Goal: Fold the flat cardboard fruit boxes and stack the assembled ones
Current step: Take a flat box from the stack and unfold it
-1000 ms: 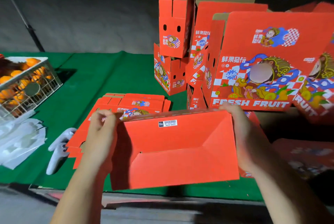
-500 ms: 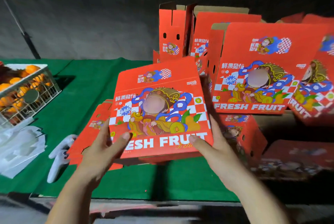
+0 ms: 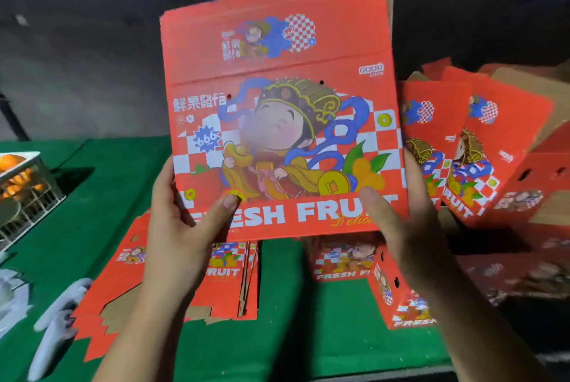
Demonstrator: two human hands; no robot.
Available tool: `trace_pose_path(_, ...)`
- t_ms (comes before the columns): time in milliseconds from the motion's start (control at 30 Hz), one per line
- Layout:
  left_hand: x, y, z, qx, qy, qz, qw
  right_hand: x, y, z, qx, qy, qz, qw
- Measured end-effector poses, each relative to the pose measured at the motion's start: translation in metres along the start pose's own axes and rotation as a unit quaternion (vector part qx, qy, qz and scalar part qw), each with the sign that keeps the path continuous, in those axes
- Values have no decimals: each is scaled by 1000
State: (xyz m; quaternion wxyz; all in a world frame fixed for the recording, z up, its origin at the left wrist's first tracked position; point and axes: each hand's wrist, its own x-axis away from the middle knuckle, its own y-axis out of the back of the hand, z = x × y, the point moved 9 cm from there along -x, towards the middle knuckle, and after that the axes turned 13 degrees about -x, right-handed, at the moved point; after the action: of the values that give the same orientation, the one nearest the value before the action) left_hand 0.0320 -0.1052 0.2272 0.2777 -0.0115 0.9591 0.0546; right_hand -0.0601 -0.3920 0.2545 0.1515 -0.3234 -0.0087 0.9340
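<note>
I hold a red cardboard fruit box (image 3: 283, 110) upright in front of me, its printed "FRESH FRUIT" face toward the camera and its top flap standing up. My left hand (image 3: 182, 224) grips its lower left edge, thumb on the front. My right hand (image 3: 407, 221) grips the lower right edge, thumb across the print. A pile of flat red boxes (image 3: 129, 286) lies on the green table below. Assembled red boxes (image 3: 481, 147) lean in a heap at the right; another (image 3: 391, 286) lies on the table.
The green table (image 3: 92, 190) runs to a front edge near me. A white wire basket of oranges (image 3: 27, 190) stands at the left. A white controller (image 3: 58, 317) and white wrappers lie at the lower left. Dark wall behind.
The box turned from showing its folded bottom to showing its printed front, then rose higher and closer to the camera. Both hands kept hold of its sides.
</note>
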Motion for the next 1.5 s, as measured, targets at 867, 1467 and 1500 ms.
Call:
trace_pose_path(867,-217,-232,-26,-435,28,172,883,-247,143,-71,363,-222,-92,900)
trace_pose_path(1467,-103,-174,-13,-260,-79,44,961,-120,-53,-72,324,61,96,939)
trace_pose_path(1500,-98,-165,-1,-262,-63,40,962,-113,-62,-80,338,57,109,933)
